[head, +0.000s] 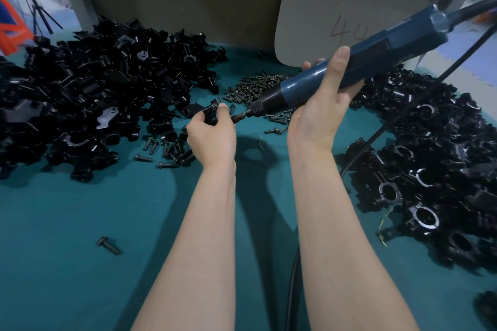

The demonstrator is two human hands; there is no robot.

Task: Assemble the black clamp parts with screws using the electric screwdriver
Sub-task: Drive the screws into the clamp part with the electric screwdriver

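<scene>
L hand (212, 137) is curled tight round a small black clamp part (210, 114), thumb & fingertips pinching it near the top. It's held just above the teal table mat (80, 263), in front of the screw pile (258, 86). R hand (320, 107) is wrapped round the blue electric screwdriver (357, 59) at mid-body, thumb laid up along the barrel, fingers closed round the far side. The tool is tilted, nose pointing down & left. Its bit (239, 117) ends right beside the L fingers & the part; can't tell if it's seated on a screw. A black cable (408, 109) crosses over the heap of clamps (435, 174) on the right. A bigger heap of loose black parts (88, 88) lies on the left w/ a few screws at its near edge, & a lone screw (109, 244) lies nearer, well apart. A grey card (317, 21) marked "44" stands at the back.
</scene>
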